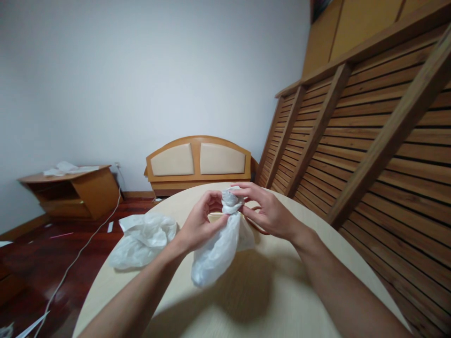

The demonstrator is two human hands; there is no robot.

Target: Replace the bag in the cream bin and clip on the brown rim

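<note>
A white plastic bag (218, 249) hangs above the round light-wood table (282, 300), with its top twisted into a bunch. My left hand (200, 223) is closed around the neck of the bag from the left. My right hand (264, 209) pinches the bunched top from the right, fingers curled on it. A second crumpled white plastic bag (143, 239) lies on the table to the left of my left hand, touched by neither hand.
A slatted wooden wall (369, 141) runs along the right. A wooden headboard (199, 162) stands against the far white wall. A low wooden cabinet (73, 190) with white sheets on top sits at the left. A white cable (81, 253) trails over the dark wood floor.
</note>
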